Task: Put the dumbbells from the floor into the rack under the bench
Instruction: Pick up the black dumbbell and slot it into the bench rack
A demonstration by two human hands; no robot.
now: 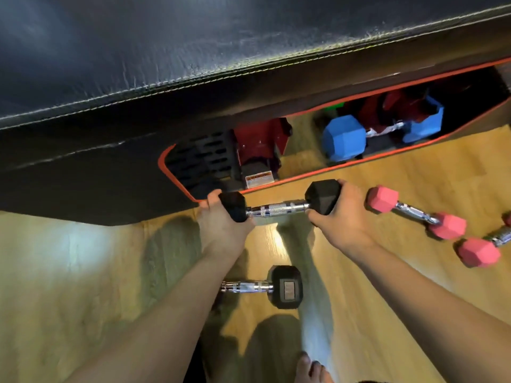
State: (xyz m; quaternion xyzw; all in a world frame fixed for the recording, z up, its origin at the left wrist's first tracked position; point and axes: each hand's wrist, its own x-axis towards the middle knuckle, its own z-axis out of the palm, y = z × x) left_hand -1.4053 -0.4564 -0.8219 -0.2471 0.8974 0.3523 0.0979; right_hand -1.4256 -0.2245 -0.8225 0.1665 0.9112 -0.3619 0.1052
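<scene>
A black hex dumbbell (279, 209) with a chrome handle is held level in front of the rack opening (293, 150) under the black padded bench (193, 51). My left hand (221, 225) grips its left head, my right hand (343, 217) its right head. Inside the rack a blue dumbbell (344, 140) rests on red cradles. A second black dumbbell (284, 286) lies on the wooden floor between my forearms, its left end hidden by my left arm. Two pink dumbbells lie at the right, one (417, 212) near my right hand and another (481, 250) cut off by the frame edge.
The rack opening has an orange rim (387, 158) and a black slotted panel (201, 158) at its left end. A bare foot (309, 369) shows at the bottom edge. The wooden floor (83, 272) stretches to the left.
</scene>
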